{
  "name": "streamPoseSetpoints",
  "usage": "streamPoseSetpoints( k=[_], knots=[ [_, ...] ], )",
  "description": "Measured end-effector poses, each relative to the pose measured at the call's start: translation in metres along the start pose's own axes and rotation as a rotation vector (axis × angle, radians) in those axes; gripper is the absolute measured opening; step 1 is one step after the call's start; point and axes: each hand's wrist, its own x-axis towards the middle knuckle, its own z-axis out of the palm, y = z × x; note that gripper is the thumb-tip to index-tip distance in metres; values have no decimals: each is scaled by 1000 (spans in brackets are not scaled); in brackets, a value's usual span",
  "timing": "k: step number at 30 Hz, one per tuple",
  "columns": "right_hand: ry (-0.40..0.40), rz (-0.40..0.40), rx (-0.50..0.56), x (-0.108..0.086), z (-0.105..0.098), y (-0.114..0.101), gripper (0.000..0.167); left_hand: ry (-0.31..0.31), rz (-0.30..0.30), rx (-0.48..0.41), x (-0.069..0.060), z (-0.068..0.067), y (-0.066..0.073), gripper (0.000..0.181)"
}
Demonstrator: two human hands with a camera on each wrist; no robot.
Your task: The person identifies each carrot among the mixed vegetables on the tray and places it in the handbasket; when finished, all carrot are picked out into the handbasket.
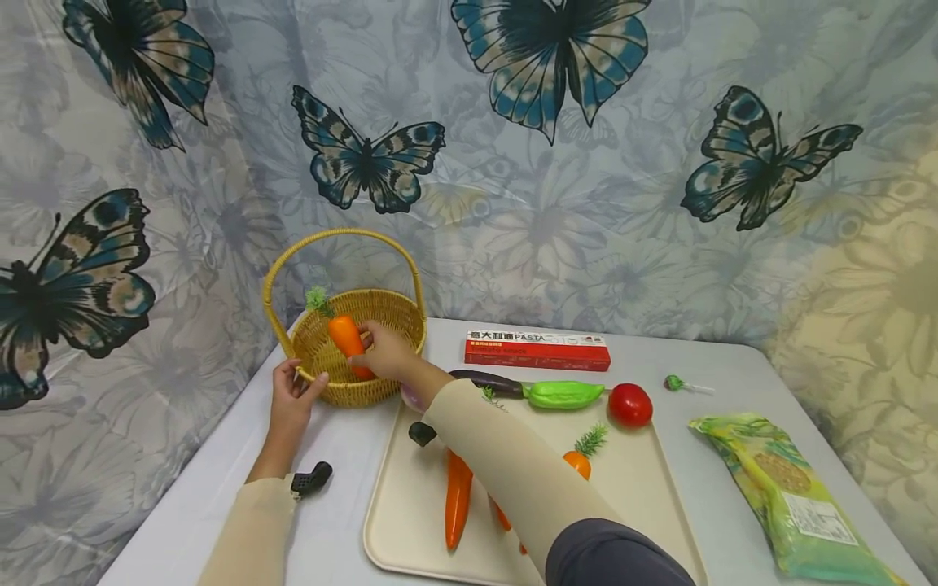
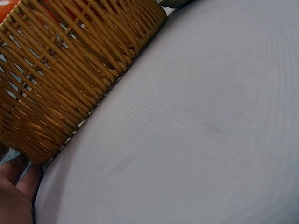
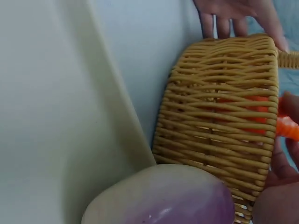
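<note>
Fingers of the right hand [image 1: 390, 353] pinch a carrot [image 1: 344, 334] partly inside the basket [image 1: 357, 395], whose near left side the left hand [image 1: 291, 399] grips with curled fingers, presumably for steadiness.

In the right fingers [image 1: 374, 334] I see a smooth, plastic-looking carrot [image 1: 345, 333]; the left fingers [image 1: 282, 375] hold a rough woven basket [image 1: 381, 304]; below, matt cloth [image 1: 344, 521].

a red pasta box [image 1: 537, 356] lies before butterfly-patterned cloth [image 1: 542, 244].
</note>
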Motion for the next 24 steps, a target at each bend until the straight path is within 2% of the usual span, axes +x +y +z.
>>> streamPoseSetpoints(
  k=[6,10,13,15,19,22,24],
  knots=[
    [-36,-53,-221,1,5,1,59,8,-1,9,-1,0,0,65],
    [-82,-46,-364,1,8,-1,56,2,-24,21,1,0,-1,66],
    [-97,-27,-431,-2,8,0,53,-15,-39,25,2,1,-3,68],
    [-109,-27,-430,-4,7,1,51,-21,-47,20,1,1,-1,68],
    [-123,-82,-292,-8,-2,3,48,-17,-66,17,-5,0,10,66],
    [-105,-125,-173,-16,-17,5,47,-18,-66,18,-10,1,19,66],
    [-80,-145,-135,-24,-31,7,47,-21,-59,20,-12,1,24,67]
  ],
)
